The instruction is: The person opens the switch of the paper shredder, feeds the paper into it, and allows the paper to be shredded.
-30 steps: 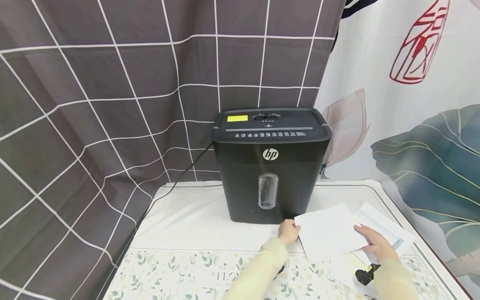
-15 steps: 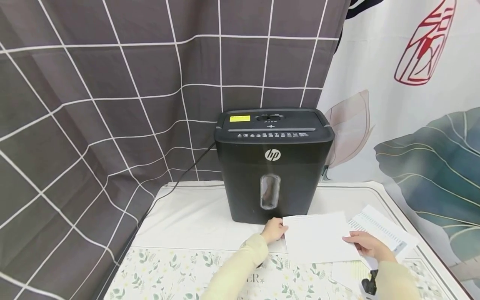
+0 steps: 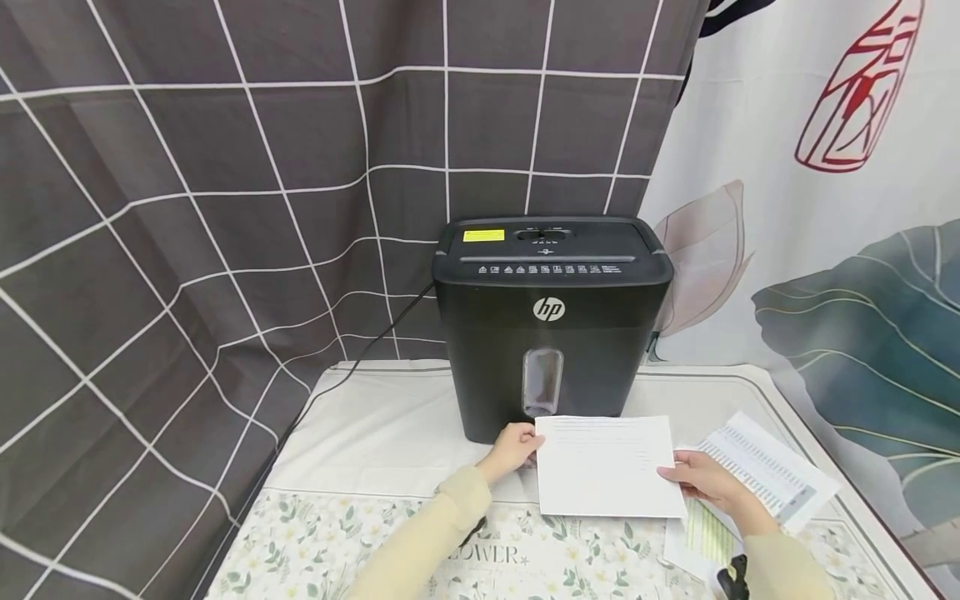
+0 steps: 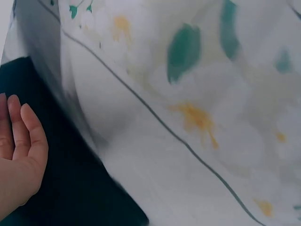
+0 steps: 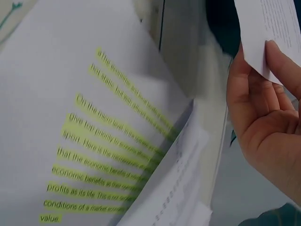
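A white sheet of paper (image 3: pixel 607 467) with faint lines of print is held between both hands, in front of a black HP paper shredder (image 3: pixel 480 350). My left hand (image 3: pixel 516 448) pinches its left edge, close to the shredder's base. On the opposite edge my right hand (image 3: pixel 708 479) grips it. The right wrist view shows the thumb (image 5: pixel 281 63) on one face of the sheet and fingers behind. In the left wrist view, the fingers (image 4: pixel 35 127) of the left hand appear against the dark shredder, with the thumb and sheet out of sight.
Printed sheets (image 3: pixel 772 471) lie right of the right hand, beside a page with yellow-highlighted text (image 3: pixel 708 533). A floral cloth (image 3: pixel 525 575) covers the table front. The shredder's cord (image 3: pixel 360 358) runs left. A dark grid curtain (image 3: pixel 300 142) hangs behind.
Both hands have carried the sheet leftward to the front of the shredder and levelled it. More of the printed and highlighted pages on the right now shows.
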`<act>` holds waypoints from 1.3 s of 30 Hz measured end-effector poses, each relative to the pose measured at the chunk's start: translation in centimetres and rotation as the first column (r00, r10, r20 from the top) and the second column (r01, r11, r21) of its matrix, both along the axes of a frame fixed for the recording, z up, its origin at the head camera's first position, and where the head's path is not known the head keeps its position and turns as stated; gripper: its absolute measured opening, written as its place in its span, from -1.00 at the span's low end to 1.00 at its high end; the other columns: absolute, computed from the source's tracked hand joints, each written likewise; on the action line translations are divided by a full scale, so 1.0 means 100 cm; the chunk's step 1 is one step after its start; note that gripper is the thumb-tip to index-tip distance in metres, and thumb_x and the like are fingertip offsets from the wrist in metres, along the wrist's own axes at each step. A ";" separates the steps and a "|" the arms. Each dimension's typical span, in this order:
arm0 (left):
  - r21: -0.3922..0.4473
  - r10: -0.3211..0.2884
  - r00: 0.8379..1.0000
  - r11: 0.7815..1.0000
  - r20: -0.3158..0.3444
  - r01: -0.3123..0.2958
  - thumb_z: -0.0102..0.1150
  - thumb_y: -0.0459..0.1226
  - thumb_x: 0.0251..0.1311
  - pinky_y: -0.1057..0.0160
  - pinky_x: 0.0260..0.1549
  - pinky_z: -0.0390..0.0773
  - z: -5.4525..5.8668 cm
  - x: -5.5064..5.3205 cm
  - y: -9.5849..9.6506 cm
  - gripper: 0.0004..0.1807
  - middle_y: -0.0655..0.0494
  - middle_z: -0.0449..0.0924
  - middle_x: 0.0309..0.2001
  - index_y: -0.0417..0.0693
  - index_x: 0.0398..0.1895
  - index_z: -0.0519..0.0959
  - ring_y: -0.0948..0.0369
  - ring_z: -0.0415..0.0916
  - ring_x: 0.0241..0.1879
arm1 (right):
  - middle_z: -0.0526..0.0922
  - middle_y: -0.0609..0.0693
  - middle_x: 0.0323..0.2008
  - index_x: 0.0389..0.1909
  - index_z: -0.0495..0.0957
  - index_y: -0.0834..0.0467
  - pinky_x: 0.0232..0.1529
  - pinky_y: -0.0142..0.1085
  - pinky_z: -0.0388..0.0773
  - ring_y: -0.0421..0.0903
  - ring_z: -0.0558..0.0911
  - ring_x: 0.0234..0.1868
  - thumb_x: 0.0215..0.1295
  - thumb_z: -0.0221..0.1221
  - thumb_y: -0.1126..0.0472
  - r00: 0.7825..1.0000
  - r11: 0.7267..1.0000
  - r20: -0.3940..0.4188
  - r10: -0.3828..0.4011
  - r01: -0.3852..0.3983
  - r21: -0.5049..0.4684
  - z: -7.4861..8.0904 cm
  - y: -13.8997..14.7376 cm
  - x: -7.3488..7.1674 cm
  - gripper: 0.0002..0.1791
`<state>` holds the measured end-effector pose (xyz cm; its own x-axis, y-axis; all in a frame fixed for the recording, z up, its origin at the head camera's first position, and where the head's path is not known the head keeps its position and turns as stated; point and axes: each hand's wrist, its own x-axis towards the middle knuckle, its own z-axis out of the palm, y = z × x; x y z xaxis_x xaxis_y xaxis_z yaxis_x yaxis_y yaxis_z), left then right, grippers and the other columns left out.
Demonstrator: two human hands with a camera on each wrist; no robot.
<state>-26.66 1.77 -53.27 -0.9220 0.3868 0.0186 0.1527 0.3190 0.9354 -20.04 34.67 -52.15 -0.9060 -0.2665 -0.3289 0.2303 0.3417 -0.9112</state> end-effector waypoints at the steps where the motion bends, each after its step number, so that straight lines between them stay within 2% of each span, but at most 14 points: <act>1: 0.011 0.002 1.000 1.000 -0.006 -0.002 0.06 -0.40 0.25 0.13 -0.52 0.66 0.001 0.000 -0.004 -0.80 -0.36 0.63 -0.46 -0.42 -0.48 0.47 -0.10 0.61 -0.51 | 0.72 -0.06 -0.31 0.11 0.23 0.64 -0.31 -0.32 0.64 -0.21 0.69 -0.34 0.33 0.11 0.20 1.000 1.000 -0.012 0.000 0.000 0.001 0.002 -0.004 0.000 -0.41; 5: 0.063 0.016 0.999 0.998 -0.029 -0.014 0.02 -0.43 0.27 -0.05 -0.38 0.65 0.010 0.002 -0.019 -0.80 -0.44 0.59 -0.44 -0.50 -0.40 0.47 -0.17 0.59 -0.48 | 0.73 -0.05 -0.36 0.09 0.28 0.62 -0.31 -0.34 0.63 -0.22 0.68 -0.38 0.30 0.15 0.18 0.999 0.999 -0.048 -0.008 0.009 0.032 0.009 -0.020 0.001 -0.41; 9: 0.116 0.026 1.000 0.993 -0.016 -0.024 0.00 -0.45 0.27 -0.12 -0.32 0.63 0.033 0.013 -0.036 -0.80 -0.48 0.58 -0.44 -0.55 -0.37 0.47 0.05 0.56 -0.57 | 0.74 0.01 -0.39 0.04 0.33 0.59 -0.33 -0.36 0.62 -0.22 0.68 -0.40 0.27 0.17 0.16 0.996 0.998 -0.087 -0.001 0.007 0.065 0.018 -0.037 0.004 -0.44; 12: 0.165 0.049 0.999 0.985 -0.007 -0.047 0.01 -0.45 0.26 -0.03 -0.35 0.66 0.046 0.019 -0.048 -0.80 -0.45 0.60 -0.44 -0.55 -0.36 0.46 0.33 0.50 -0.59 | 0.74 0.15 -0.32 0.05 0.32 0.61 -0.31 -0.35 0.63 -0.21 0.69 -0.37 0.29 0.15 0.19 0.991 0.998 -0.135 0.007 0.002 0.067 0.024 -0.050 0.005 -0.45; 16: 0.199 0.104 0.994 0.975 -0.013 -0.100 0.01 -0.42 0.28 0.22 -0.41 0.66 0.043 0.018 -0.062 -0.79 -0.35 0.63 -0.44 -0.54 -0.33 0.46 0.42 0.48 -0.56 | 0.71 0.27 -0.25 0.04 0.34 0.60 -0.29 -0.36 0.62 -0.25 0.69 -0.36 0.29 0.14 0.22 0.981 0.998 -0.194 -0.014 0.026 0.057 0.031 -0.069 0.005 -0.48; 19: 0.200 0.136 0.991 0.971 -0.010 -0.131 0.01 -0.38 0.30 0.31 -0.43 0.64 0.042 0.018 -0.072 -0.77 -0.30 0.63 -0.46 -0.51 -0.30 0.46 0.43 0.47 -0.56 | 0.69 0.30 -0.23 0.04 0.37 0.58 -0.30 -0.37 0.60 -0.30 0.67 -0.37 0.28 0.14 0.24 0.974 0.998 -0.225 -0.041 0.053 0.047 0.036 -0.081 0.006 -0.52; 22: 0.189 0.145 0.989 0.971 0.017 -0.145 0.03 -0.34 0.30 0.29 -0.39 0.64 0.051 0.024 -0.080 -0.74 -0.32 0.64 -0.39 -0.49 -0.22 0.47 0.38 0.51 -0.53 | 0.68 0.33 -0.21 0.02 0.39 0.57 -0.32 -0.39 0.58 -0.34 0.65 -0.38 0.28 0.13 0.27 0.964 0.996 -0.258 -0.069 0.083 0.044 0.044 -0.092 0.007 -0.55; 27: 0.143 0.128 0.990 0.980 0.062 -0.136 0.09 -0.27 0.27 0.26 -0.27 0.65 0.069 0.037 -0.090 -0.61 -0.31 0.64 -0.17 -0.43 0.03 0.46 0.13 0.67 -0.30 | 0.66 0.36 -0.19 0.01 0.42 0.56 -0.33 -0.42 0.58 -0.38 0.64 -0.39 0.27 0.14 0.31 0.945 0.990 -0.308 -0.111 0.133 0.051 0.060 -0.109 0.004 -0.59; 28: 0.133 0.130 0.989 0.982 0.064 -0.137 0.11 -0.27 0.26 0.26 -0.27 0.65 0.072 0.039 -0.093 -0.59 -0.31 0.64 -0.15 -0.43 0.05 0.45 0.09 0.67 -0.27 | 0.66 0.36 -0.19 0.00 0.42 0.55 -0.33 -0.43 0.58 -0.38 0.64 -0.39 0.26 0.14 0.31 0.940 0.989 -0.319 -0.118 0.141 0.051 0.063 -0.113 0.003 -0.59; 31: 0.102 0.155 0.985 0.981 0.076 -0.163 0.15 -0.29 0.21 0.26 -0.27 0.66 0.091 0.051 -0.097 -0.60 -0.31 0.64 -0.18 -0.44 0.02 0.46 0.01 0.67 -0.25 | 0.71 0.26 -0.23 -0.04 0.50 0.46 -0.35 -0.44 0.58 -0.36 0.66 -0.39 0.25 0.15 0.31 0.925 0.990 -0.360 -0.120 0.137 0.022 0.071 -0.120 0.000 -0.67; 35: 0.088 0.181 0.980 0.978 0.081 -0.188 0.18 -0.30 0.18 0.28 -0.28 0.66 0.097 0.056 -0.103 -0.62 -0.31 0.65 -0.19 -0.44 -0.03 0.49 0.04 0.68 -0.28 | 0.69 0.32 -0.24 -0.07 0.49 0.49 -0.38 -0.44 0.59 -0.38 0.65 -0.41 0.24 0.14 0.37 0.913 0.994 -0.396 -0.104 0.110 -0.008 0.082 -0.125 0.004 -0.70; 36: 0.088 0.180 0.981 0.978 0.074 -0.187 0.19 -0.29 0.17 0.30 -0.29 0.65 0.095 0.056 -0.105 -0.62 -0.30 0.65 -0.19 -0.43 -0.04 0.50 0.05 0.68 -0.29 | 0.69 0.33 -0.25 -0.09 0.49 0.49 -0.39 -0.44 0.59 -0.39 0.65 -0.42 0.24 0.14 0.39 0.910 0.993 -0.399 -0.112 0.117 -0.013 0.084 -0.127 0.006 -0.72; 37: 0.091 0.181 0.981 0.978 0.072 -0.187 0.19 -0.29 0.16 0.30 -0.31 0.65 0.093 0.054 -0.106 -0.61 -0.29 0.66 -0.19 -0.42 -0.04 0.50 0.06 0.68 -0.29 | 0.65 0.42 -0.24 -0.08 0.43 0.59 -0.40 -0.44 0.59 -0.39 0.64 -0.43 0.23 0.13 0.41 0.908 0.992 -0.401 -0.121 0.126 -0.014 0.088 -0.128 0.008 -0.68; 39: 0.096 0.179 0.982 0.978 0.060 -0.184 0.20 -0.30 0.15 0.30 -0.33 0.66 0.091 0.053 -0.107 -0.62 -0.30 0.65 -0.19 -0.44 -0.05 0.50 0.04 0.68 -0.30 | 0.67 0.35 -0.33 -0.17 0.44 0.57 -0.43 -0.44 0.59 -0.40 0.61 -0.48 0.22 0.14 0.44 0.892 0.989 -0.429 -0.140 0.146 -0.018 0.092 -0.129 0.012 -0.75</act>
